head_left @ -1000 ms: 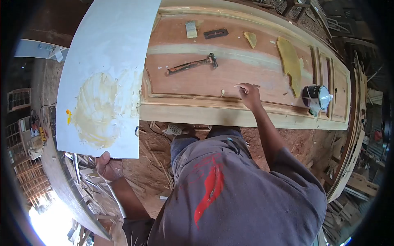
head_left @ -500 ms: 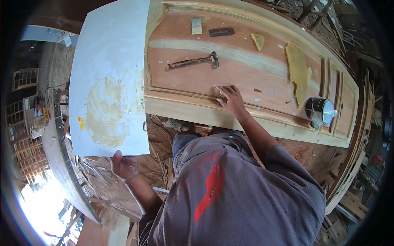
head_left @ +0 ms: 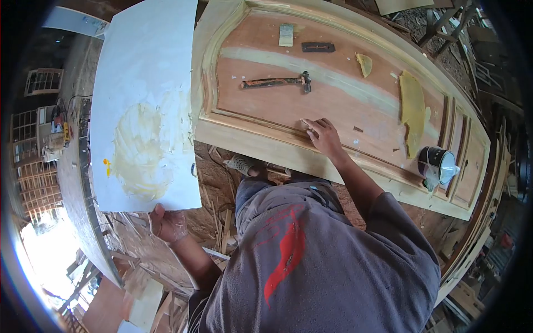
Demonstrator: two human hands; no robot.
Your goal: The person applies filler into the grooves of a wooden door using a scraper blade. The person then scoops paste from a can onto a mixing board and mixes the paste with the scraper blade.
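My left hand (head_left: 168,223) grips the lower edge of a large white board (head_left: 133,66), thumb on top. Pale yellowish putty (head_left: 141,150) is smeared over the board's lower half. My right hand (head_left: 325,136) rests at the inner moulding (head_left: 266,125) of a wooden door panel (head_left: 266,105), with fingers closed. A small pale bit shows at its fingertips, too small to name. Beyond that hand, a hammer (head_left: 275,82) lies on the panel.
Also on the door lie a putty-stained scraper (head_left: 286,34), a dark slotted tool (head_left: 318,47), a small yellow piece (head_left: 364,65) and a larger yellow sheet (head_left: 412,105). A dark can (head_left: 430,162) stands at right. Wood scraps (head_left: 222,222) litter the floor.
The door and its tools have shifted right in view, and a gap shows between board and door. My right hand keeps about the same place on the moulding; my left keeps its hold.
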